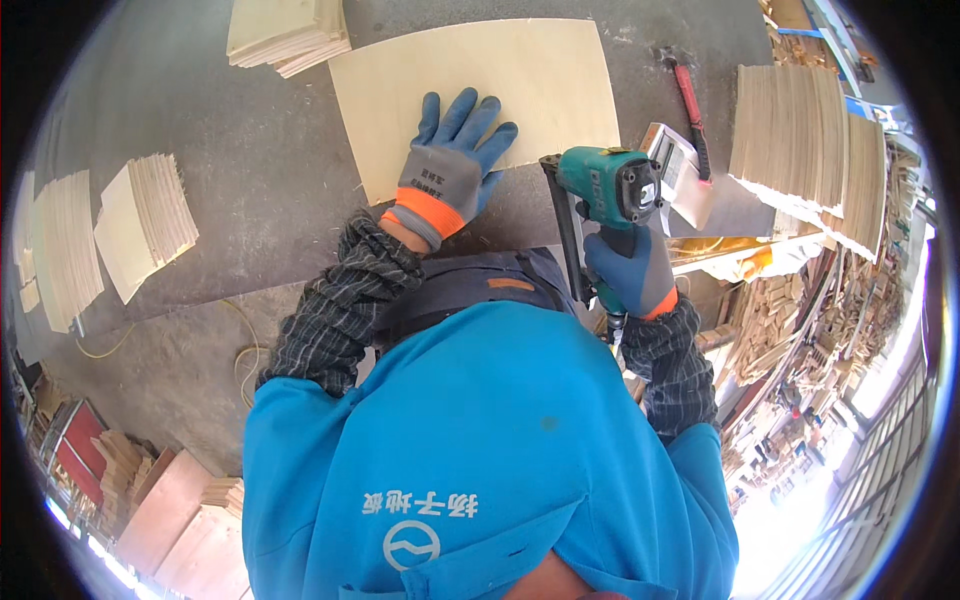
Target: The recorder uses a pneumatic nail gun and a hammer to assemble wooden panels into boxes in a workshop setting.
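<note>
My left hand (452, 165), in a grey and blue work glove with an orange cuff, lies with fingers spread on a pale plywood sheet (500, 80). The sheet rests on the dark worktable (270, 180), near its front edge. My right hand (635, 265), gloved the same way, is wrapped round the handle of a green pneumatic nail gun (605, 185). The gun's black magazine (566, 230) points toward me, and its nose is beside the sheet's right edge. A hose fitting (615, 325) shows below the handle.
A hammer (690, 115) with a red and black handle lies right of the sheet, by an open white box (672, 155). Stacks of thin wood panels stand at the far left (285, 35), left (150, 220) and right (790, 130). A yellow cord (245, 350) lies on the floor.
</note>
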The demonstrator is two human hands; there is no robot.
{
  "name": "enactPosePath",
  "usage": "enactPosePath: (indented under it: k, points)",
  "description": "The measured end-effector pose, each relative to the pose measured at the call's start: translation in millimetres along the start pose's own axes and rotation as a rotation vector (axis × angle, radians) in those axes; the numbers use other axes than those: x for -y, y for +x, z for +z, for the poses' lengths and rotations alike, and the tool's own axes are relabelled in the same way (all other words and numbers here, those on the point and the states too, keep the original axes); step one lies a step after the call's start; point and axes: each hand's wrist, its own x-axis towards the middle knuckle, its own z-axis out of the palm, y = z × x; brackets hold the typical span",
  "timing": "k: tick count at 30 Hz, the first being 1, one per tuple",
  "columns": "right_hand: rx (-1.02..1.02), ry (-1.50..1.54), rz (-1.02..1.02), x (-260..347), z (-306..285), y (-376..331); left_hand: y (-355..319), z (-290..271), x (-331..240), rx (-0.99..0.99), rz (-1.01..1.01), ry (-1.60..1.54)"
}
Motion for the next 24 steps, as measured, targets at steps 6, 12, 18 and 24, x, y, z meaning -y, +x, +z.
enactPosePath:
  k: [6,12,18,24]
  points:
    - [0.005,-0.027,0.013,-13.4,2.4,11.9,1.8,2.3,0.0,-0.008,-0.026,-0.02]
    - [0.013,-0.055,-0.003,-8.4,7.3,13.7,1.9,3.4,-3.0,-0.038,-0.042,-0.015]
    - [-0.004,-0.088,-0.039,-6.6,9.0,14.0,1.4,5.3,-1.6,-0.029,-0.045,0.008]
    - [0.02,-0.071,0.024,-6.0,8.1,13.2,1.3,4.7,-1.9,-0.029,-0.047,-0.007]
